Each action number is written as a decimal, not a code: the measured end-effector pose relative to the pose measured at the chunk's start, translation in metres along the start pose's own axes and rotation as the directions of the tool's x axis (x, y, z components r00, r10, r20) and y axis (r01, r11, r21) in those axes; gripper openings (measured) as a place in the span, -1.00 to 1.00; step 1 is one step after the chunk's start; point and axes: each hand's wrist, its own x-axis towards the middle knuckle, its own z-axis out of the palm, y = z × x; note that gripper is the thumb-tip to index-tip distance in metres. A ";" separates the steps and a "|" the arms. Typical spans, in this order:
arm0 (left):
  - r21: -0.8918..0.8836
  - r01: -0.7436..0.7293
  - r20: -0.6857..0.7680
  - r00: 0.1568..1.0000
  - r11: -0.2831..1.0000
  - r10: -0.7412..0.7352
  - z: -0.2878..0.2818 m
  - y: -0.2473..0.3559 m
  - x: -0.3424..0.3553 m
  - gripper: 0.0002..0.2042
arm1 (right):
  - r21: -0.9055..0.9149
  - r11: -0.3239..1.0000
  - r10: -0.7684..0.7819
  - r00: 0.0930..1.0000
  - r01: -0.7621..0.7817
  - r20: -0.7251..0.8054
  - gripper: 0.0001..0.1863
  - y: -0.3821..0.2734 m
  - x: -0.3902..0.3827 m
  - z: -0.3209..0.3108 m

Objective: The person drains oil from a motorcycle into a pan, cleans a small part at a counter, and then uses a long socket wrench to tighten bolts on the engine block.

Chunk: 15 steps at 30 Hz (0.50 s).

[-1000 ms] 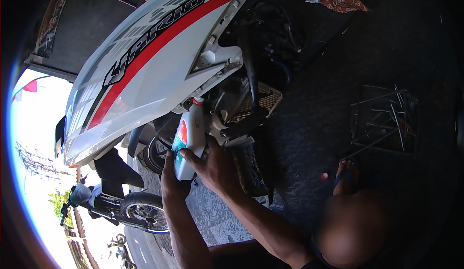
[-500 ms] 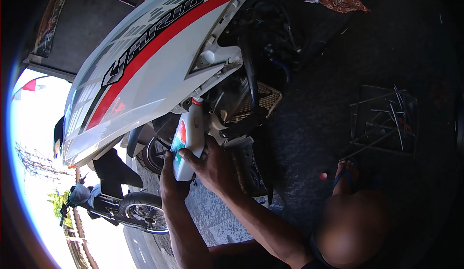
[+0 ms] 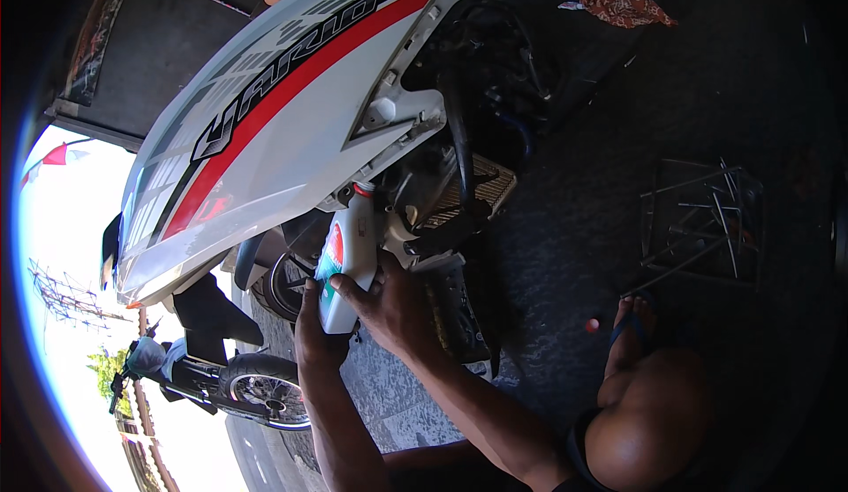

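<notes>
While the fingers of your left hand (image 3: 318, 333) and right hand (image 3: 393, 311) are closed around the white bottle (image 3: 355, 240), its neck is already beside the scooter panel (image 3: 291, 147); how much remains inside, I cannot tell.

Floor (image 3: 565, 236) dark, mottled, paler at lower centre. Strong daylight (image 3: 62, 227) at left, green foliage (image 3: 110, 371) within it. Dark panel (image 3: 168, 46) at upper left, possibly wall.
</notes>
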 end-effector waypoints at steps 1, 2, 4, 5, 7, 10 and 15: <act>0.098 -0.056 0.021 0.998 0.994 0.054 -0.006 -0.002 0.002 -0.48 | -0.002 1.000 0.000 1.000 0.000 -0.003 -0.37 -0.001 -0.001 0.000; 0.193 -0.112 0.047 0.993 0.975 0.105 -0.011 -0.004 0.004 -0.48 | -0.003 1.000 -0.001 1.000 0.001 -0.005 -0.37 -0.001 -0.001 0.000; 0.008 0.012 -0.032 0.999 1.000 -0.012 -0.005 -0.001 0.002 -0.47 | 0.009 1.000 0.001 1.000 -0.001 0.000 -0.37 0.000 -0.001 0.001; -0.088 0.070 -0.061 0.995 0.994 -0.076 0.000 0.001 0.001 -0.47 | 0.015 1.000 0.002 1.000 -0.002 0.002 -0.37 0.001 0.000 0.001; -0.105 0.080 -0.080 0.993 0.991 -0.089 0.003 0.001 0.001 -0.47 | 0.018 1.000 0.001 1.000 -0.001 -0.002 -0.37 0.002 0.000 0.001; -0.074 0.103 -0.071 0.992 0.992 -0.108 -0.003 0.000 0.004 -0.47 | 0.029 1.000 -0.011 1.000 0.011 -0.010 -0.37 0.006 0.001 0.002; -0.044 0.075 -0.011 0.997 0.996 -0.076 -0.009 -0.002 0.004 -0.48 | 0.024 1.000 -0.008 1.000 0.008 -0.004 -0.37 0.006 0.001 0.003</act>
